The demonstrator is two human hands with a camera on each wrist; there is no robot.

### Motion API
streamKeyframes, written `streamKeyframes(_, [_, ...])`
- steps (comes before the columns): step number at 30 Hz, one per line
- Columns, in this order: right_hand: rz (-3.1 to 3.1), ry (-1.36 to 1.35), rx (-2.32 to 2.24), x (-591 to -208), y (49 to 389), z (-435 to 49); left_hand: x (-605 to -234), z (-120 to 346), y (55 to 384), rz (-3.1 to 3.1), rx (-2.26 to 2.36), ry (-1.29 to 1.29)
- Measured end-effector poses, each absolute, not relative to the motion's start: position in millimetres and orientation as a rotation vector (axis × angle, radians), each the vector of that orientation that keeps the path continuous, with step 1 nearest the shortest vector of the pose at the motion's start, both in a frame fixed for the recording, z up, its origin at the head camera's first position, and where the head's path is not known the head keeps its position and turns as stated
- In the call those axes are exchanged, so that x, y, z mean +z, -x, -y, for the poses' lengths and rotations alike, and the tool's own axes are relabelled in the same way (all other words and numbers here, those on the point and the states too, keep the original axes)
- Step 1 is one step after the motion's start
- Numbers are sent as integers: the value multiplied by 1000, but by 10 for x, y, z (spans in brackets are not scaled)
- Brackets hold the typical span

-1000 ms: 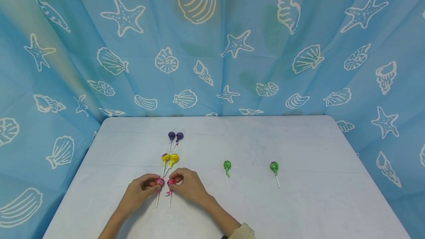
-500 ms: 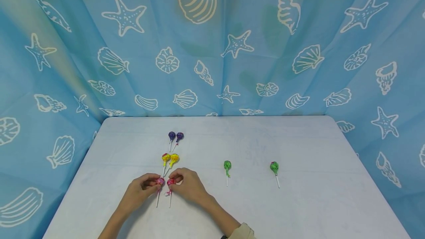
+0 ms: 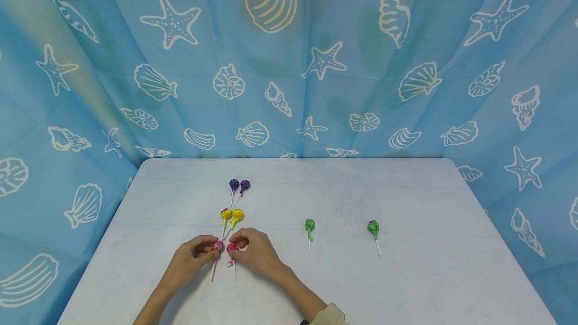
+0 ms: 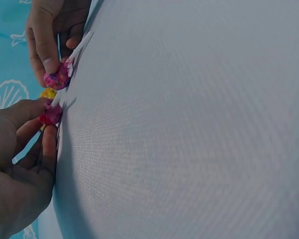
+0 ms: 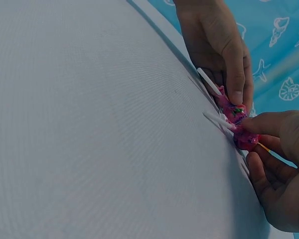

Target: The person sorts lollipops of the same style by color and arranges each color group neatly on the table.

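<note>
My left hand (image 3: 190, 260) pinches the head of a pink lollipop (image 3: 218, 247) between thumb and fingers, its white stick pointing toward the table's near side. Close beside it, my right hand (image 3: 256, 252) pinches a second pink lollipop, seen with its crinkled wrapper (image 5: 246, 138) in the right wrist view. The two heads are a small gap apart in the head view. Just beyond the hands lie two yellow lollipops (image 3: 237, 215), side by side with sticks converging. Farther back lie two purple lollipops (image 3: 245, 185). Fingers partly cover both pink heads.
Right of the hands, a green lollipop (image 3: 309, 224) lies on the white table (image 3: 406, 285); another green lollipop (image 3: 373, 227) lies farther right. A blue curtain (image 3: 289, 74) with white shell and starfish prints hangs behind the table and at both sides.
The stick of the lollipop in my right hand has swung slightly to the right, and the left one's stick tip slightly left. Both hands stay almost in place.
</note>
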State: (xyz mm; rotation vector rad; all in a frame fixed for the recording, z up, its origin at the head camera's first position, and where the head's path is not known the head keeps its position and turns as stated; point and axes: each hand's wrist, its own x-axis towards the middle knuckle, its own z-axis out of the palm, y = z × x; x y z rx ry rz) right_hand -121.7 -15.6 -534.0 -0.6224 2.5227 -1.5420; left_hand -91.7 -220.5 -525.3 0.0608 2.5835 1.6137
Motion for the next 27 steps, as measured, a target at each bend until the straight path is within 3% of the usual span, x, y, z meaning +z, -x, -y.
streamKeyframes(27, [-2489, 527, -1637, -5132, 1189, -67, -5193, 2194, 937, -2753, 1454, 55])
